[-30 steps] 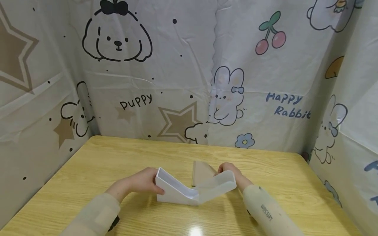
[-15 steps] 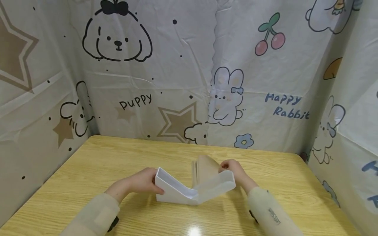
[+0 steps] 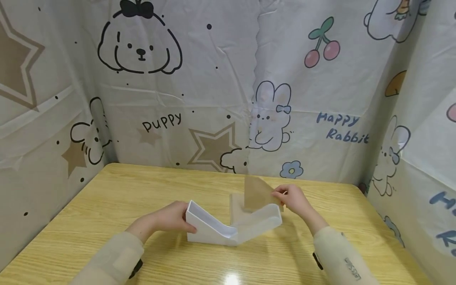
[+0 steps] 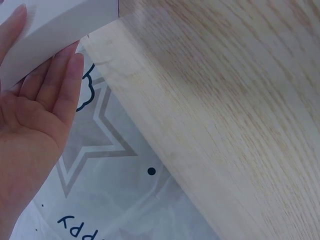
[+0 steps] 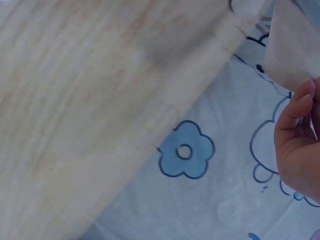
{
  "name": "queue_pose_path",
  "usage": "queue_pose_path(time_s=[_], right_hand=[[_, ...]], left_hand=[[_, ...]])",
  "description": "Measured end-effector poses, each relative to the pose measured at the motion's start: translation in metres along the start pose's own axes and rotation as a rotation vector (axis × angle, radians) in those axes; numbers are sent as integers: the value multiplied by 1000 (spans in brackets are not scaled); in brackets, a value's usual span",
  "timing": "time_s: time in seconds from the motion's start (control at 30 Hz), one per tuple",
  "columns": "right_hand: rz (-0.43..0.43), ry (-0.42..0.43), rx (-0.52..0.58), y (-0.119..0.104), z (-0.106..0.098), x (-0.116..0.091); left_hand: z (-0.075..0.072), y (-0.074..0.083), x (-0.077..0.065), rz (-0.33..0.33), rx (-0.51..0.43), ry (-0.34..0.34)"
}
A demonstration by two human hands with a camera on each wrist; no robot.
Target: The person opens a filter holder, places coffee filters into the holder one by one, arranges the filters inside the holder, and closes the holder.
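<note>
Over the table, my right hand pinches a brown booklet by its edge; loose pinch could drop it. Left hand grips white holder.

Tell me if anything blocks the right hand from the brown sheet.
Nothing visible: the right hand pinches the brown sheet at its right side. In the head view, the white holder's frosted part overlaps the sheet's lower edge.
</note>
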State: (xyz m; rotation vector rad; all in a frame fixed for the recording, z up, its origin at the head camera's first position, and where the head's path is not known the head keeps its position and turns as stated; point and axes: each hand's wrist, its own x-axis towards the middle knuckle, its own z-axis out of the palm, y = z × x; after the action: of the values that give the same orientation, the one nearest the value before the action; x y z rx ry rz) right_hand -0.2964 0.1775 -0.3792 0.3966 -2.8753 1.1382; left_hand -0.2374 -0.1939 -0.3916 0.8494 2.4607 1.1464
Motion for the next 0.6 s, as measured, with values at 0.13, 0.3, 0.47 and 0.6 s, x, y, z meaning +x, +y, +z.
queue_pose_path(time_s=[0.13,0.3,0.47,0.6], right_hand=[[-17,38,7,-13,-12,-3],[-33,59,24,-34,-30,-7],[-90,84,46,-51,-43,-12],[-106,70,41,-63,-47,-17]], left_hand=[[0,1,0,-3,-7,-4],[1,2,2,-8,-11,-7],[3,1,5,-7,-8,-5],[4,1,6,-8,-9,-5]])
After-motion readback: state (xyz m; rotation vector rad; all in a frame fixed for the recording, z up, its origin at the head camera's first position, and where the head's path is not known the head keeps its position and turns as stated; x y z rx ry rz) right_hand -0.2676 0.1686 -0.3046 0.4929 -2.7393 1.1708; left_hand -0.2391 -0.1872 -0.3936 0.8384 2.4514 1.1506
